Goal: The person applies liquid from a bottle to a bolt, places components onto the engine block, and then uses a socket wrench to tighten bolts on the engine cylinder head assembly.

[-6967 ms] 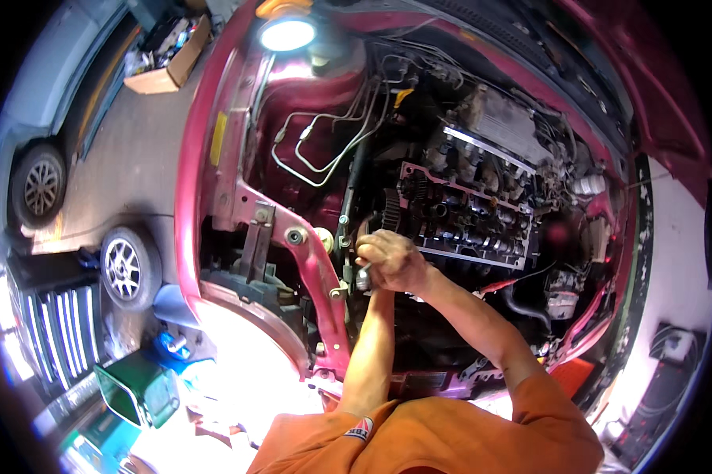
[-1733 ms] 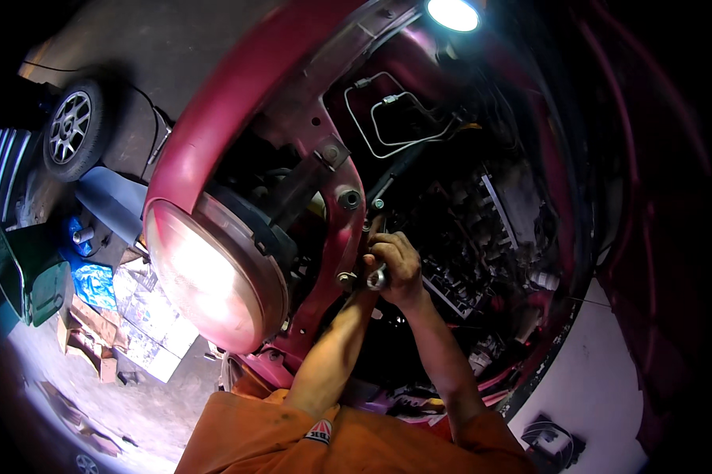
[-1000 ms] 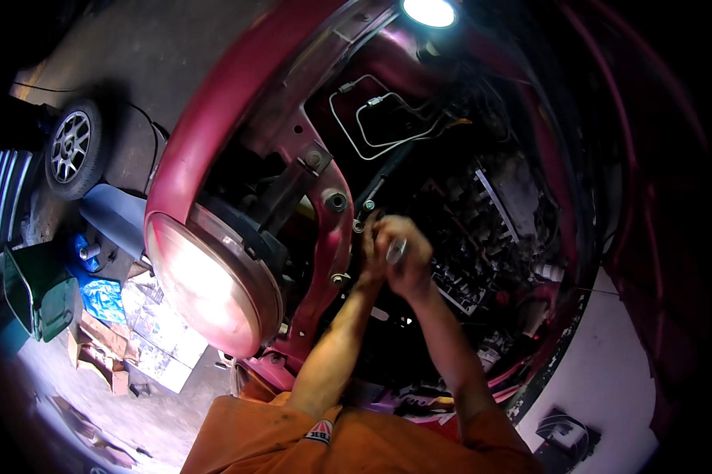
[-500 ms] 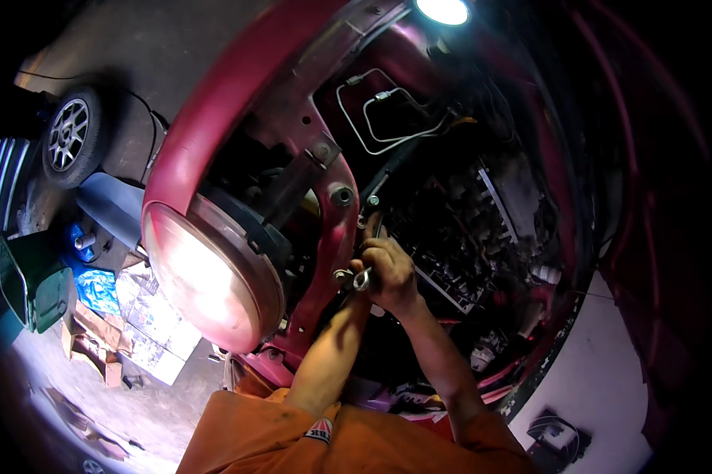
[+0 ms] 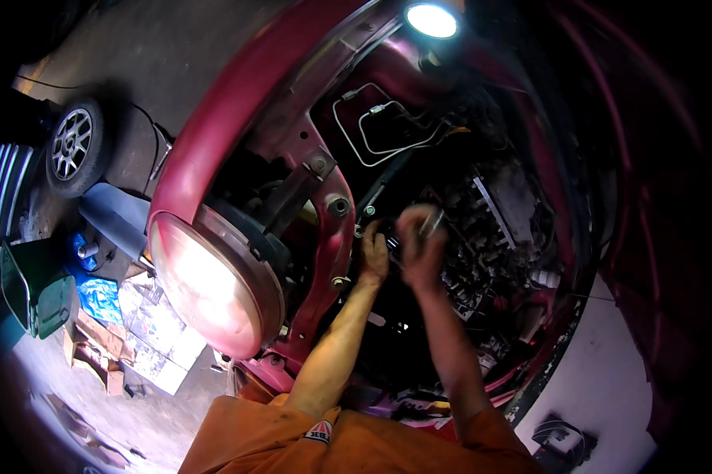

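Observation:
My left hand [image 5: 374, 259] reaches into the car's engine bay, beside the red inner body panel [image 5: 334, 237]. Its fingers are curled at a dark part with pale glints [image 5: 392, 242], which I cannot make out. A bolt head [image 5: 370, 211] shows just above those fingertips. To its right, my right hand [image 5: 420, 251] is raised and smeared by motion. It is closed on a wrench [image 5: 433, 224], of which only a blurred shiny stretch shows. Dark engine parts lie under both hands.
A bright lamp [image 5: 432, 21] shines at the top. Bent metal pipes [image 5: 364, 130] cross the bay ahead. At the left are the headlight [image 5: 206, 288], a loose wheel [image 5: 75, 146], a green bin [image 5: 36, 288] and a cardboard box [image 5: 95, 347].
My right hand has swung away from my left, up and to the right, taking the wrench with it. The left hand, formerly partly covered, now shows. The whole view has shifted slightly.

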A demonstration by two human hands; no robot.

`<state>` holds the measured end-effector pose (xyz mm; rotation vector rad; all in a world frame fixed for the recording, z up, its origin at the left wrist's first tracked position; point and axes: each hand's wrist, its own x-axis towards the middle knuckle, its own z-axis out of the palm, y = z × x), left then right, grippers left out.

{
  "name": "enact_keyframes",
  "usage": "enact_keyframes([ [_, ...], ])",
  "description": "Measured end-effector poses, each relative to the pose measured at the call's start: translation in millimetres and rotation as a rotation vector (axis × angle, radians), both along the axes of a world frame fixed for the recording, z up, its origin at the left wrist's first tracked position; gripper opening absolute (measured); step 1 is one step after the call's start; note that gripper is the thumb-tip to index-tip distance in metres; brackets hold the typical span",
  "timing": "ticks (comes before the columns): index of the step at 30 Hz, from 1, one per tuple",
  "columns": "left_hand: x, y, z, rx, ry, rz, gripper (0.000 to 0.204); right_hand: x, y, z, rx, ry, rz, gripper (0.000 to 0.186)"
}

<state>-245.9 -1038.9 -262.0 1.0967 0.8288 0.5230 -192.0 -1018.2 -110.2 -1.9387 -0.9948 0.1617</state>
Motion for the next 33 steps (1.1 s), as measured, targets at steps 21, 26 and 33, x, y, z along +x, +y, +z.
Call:
enact_keyframes([
  [21, -5.8, 29.4, 49.8, -0.146, 0.145, 0.089, 0.043, 58.3, 33.1, -7.5, -0.001, 0.771, -0.194, 0.030],
  [26, -5.9, 29.6, 52.3, -0.095, 0.123, 0.074, 0.043, 81.2, 56.0, -2.2, -0.092, 0.686, -0.214, 0.021],
  [33, -6.3, 29.3, 41.6, -0.103, 0.051, 0.008, 0.041, 59.1, 24.6, 6.2, 0.061, 0.658, -0.330, 0.016],
])
